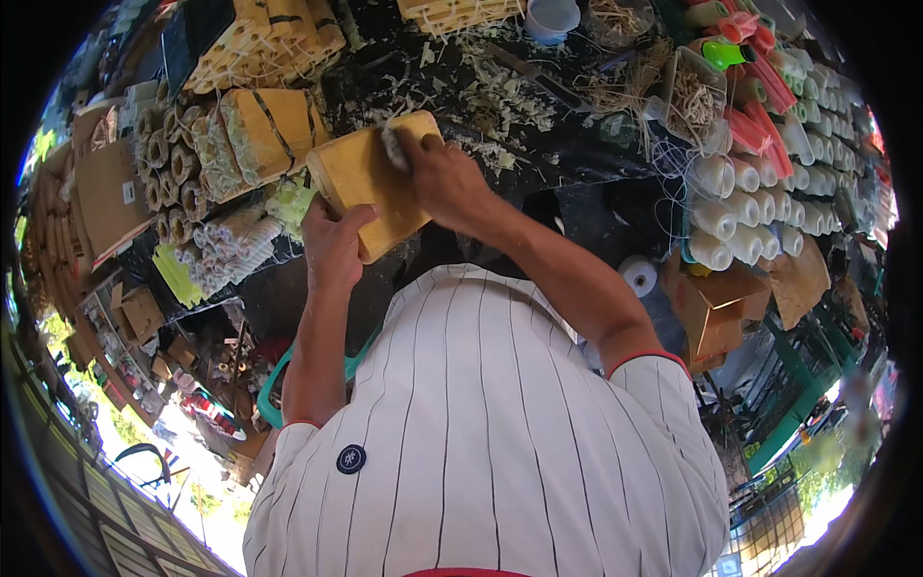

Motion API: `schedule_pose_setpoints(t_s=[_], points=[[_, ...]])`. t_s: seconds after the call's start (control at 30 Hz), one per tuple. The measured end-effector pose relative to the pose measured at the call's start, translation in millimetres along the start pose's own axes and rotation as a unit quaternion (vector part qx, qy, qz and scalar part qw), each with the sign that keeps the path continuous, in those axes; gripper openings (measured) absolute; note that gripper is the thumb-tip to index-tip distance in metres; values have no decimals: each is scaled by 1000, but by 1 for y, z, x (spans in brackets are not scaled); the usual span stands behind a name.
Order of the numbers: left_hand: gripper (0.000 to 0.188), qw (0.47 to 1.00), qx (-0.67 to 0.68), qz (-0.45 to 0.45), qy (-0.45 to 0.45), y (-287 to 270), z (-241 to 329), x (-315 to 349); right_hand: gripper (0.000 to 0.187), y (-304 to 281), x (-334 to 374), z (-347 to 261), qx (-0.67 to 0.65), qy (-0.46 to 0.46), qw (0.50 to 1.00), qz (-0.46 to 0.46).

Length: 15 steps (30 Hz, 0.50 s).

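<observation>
In front of my chest I hold up a yellow, book-sized block, tilted, with a smooth broad face. My left hand grips its lower left edge, the thumb lying on the face. Near the block's upper right corner, my right hand has its fingers closed on a small greyish-white wad pressed to the surface. What the wad is made of cannot be made out. To the left lies a strapped yellow bundle, close to the block.
Pale shavings litter the dark tabletop around a knife. Rows of white rolls stand at right, near a container of thin sticks. Another strapped yellow stack sits far left. A cardboard box is at lower right.
</observation>
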<state>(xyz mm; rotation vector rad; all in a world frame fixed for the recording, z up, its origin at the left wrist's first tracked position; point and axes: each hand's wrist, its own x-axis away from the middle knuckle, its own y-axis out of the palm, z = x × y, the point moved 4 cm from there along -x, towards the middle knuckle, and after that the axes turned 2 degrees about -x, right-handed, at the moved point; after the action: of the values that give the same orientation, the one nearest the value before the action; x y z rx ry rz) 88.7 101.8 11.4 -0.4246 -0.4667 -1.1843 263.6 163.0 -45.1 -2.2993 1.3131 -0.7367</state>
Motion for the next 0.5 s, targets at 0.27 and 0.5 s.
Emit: schedule_pose_setpoints(t_s=[0.27,0.5], points=[[47,995,97,36,-16,-13,-39,4,76,24,48,-26,90,-52,993,-51],[49,984,165,63,-23,-5,-67,15,75,-17,75,-13,36,-82,988,-126]])
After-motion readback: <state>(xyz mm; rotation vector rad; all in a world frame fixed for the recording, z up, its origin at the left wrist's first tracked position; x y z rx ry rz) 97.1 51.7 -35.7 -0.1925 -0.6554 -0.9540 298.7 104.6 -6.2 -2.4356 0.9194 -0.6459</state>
